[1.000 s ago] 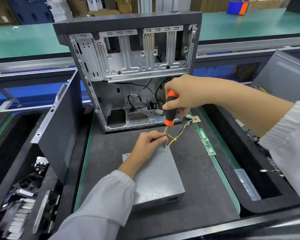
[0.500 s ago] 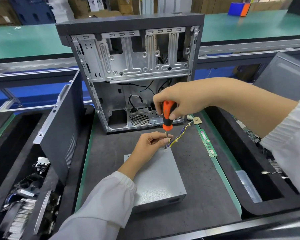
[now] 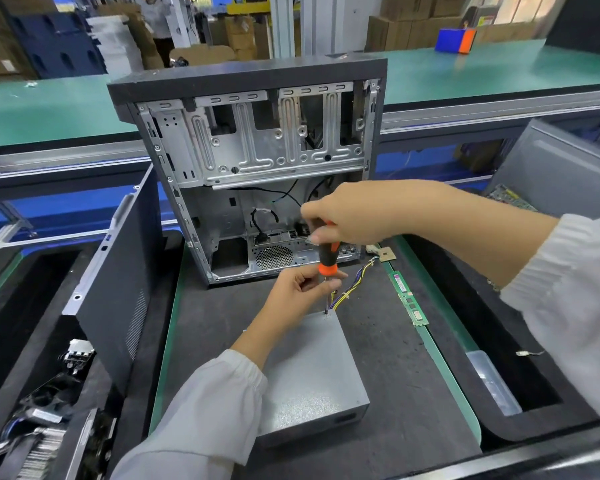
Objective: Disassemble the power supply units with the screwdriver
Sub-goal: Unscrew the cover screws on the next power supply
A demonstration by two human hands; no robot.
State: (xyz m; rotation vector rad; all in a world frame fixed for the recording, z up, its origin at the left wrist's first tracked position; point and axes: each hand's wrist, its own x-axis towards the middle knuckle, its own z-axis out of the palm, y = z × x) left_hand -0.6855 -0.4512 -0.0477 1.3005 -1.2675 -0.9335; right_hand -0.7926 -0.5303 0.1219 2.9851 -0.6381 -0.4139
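Note:
A grey power supply unit (image 3: 309, 379) lies flat on the dark mat in front of me, with its coloured wires (image 3: 352, 285) trailing from the far right corner. My right hand (image 3: 347, 213) grips the top of an orange and black screwdriver (image 3: 327, 254), which stands upright with its tip on a screw at the unit's far right corner. My left hand (image 3: 298, 289) pinches the screwdriver's shaft just under the handle, above that corner.
An open computer case (image 3: 257, 168) stands upright behind the unit. A loose side panel (image 3: 115, 289) leans at the left. A green memory stick (image 3: 407, 299) lies on the mat's right edge. Black bins with parts flank the mat on both sides.
My right hand has shifted its hold higher on the screwdriver handle and turned it. The left hand and the tip stay at the same corner.

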